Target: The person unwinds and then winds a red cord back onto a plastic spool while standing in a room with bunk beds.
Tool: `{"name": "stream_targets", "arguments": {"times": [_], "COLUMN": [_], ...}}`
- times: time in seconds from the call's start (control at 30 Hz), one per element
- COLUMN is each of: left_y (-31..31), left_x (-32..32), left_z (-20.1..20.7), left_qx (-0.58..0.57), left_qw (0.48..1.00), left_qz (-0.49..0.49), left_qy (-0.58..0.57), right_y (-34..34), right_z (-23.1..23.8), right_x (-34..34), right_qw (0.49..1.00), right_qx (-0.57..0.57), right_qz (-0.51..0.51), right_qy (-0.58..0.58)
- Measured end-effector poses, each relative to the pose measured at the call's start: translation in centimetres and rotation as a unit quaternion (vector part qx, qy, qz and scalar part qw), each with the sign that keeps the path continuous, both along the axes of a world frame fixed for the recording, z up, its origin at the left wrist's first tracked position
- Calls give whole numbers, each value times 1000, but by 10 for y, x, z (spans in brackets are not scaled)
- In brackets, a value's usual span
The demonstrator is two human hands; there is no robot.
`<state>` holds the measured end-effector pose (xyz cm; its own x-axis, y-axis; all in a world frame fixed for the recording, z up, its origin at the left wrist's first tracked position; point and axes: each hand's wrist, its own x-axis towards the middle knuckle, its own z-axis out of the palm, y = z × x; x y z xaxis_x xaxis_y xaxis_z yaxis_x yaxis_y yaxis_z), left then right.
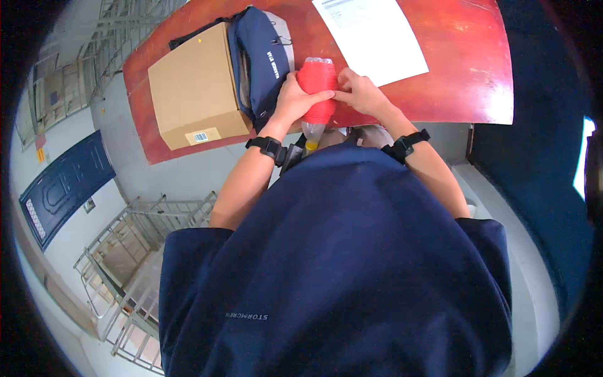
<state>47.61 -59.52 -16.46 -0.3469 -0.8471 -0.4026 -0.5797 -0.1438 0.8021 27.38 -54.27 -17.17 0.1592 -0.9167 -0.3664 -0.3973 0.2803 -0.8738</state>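
A clear plastic bottle (313,130) lies along the table's near edge, its yellow-capped end toward me. Around its middle sits a ribbed red wrapping (319,76), which looks like wound cord. My left hand (295,100) is closed on the wrapped bottle from the left, thumb laid across it. On the right side, my right hand (364,94) has curled fingers in a pinch against the wrapping, and its thumb tip meets the left thumb. What the right fingers pinch is too small to make out. Black straps circle both wrists.
The red table (465,94) carries a cardboard box (195,88) and a dark blue bag (260,63) left of my hands. A white printed sheet (377,41) lies beyond my right hand. Metal bed frames (132,276) and a blue door (69,188) are at left.
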Motion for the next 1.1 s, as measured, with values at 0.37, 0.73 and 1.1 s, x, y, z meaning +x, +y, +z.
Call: {"name": "stream_targets", "arguments": {"times": [0.37,0.73,1.1], "left_y": [12,25,31], "left_x": [-5,-6,6], "left_z": [-8,-3,-4], "left_qx": [85,55,29], "left_qw": [992,996,997], "left_qz": [33,-15,39], "left_qy": [88,64,54], "right_y": [14,13,14], "right_z": [12,13,15], "right_x": [-18,-13,-15], "right_qw": [1000,999,998], "right_qx": [-25,-24,-2], "right_qz": [3,-18,-20], "right_qy": [-8,-43,-55]}}
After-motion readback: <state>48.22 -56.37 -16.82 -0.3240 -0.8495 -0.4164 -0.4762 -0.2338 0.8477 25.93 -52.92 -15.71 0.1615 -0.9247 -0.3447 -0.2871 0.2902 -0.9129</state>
